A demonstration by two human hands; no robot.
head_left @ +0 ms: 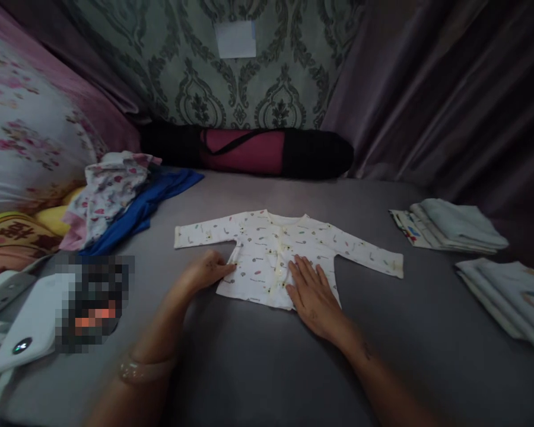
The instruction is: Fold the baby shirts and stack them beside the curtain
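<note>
A small white long-sleeved baby shirt (260, 255) lies front up on the grey bed surface, both sleeves stretched out sideways. It has a scattered small print and pale yellow trim down the front opening. My left hand (207, 271) is at the shirt's left side edge, its fingers curled and the thumb on the fabric, pinching the side seam. My right hand (314, 293) rests flat on the lower right front, fingers spread, pressing on the cloth beside the opening.
Folded clothes (458, 225) and another folded pile (511, 299) lie at the right. At the left are a printed garment (115, 184), a blue garment (137, 210), a white power bank (33, 323) with cables and a power strip (4, 290). A black-and-red bag (244, 151) lies along the wall.
</note>
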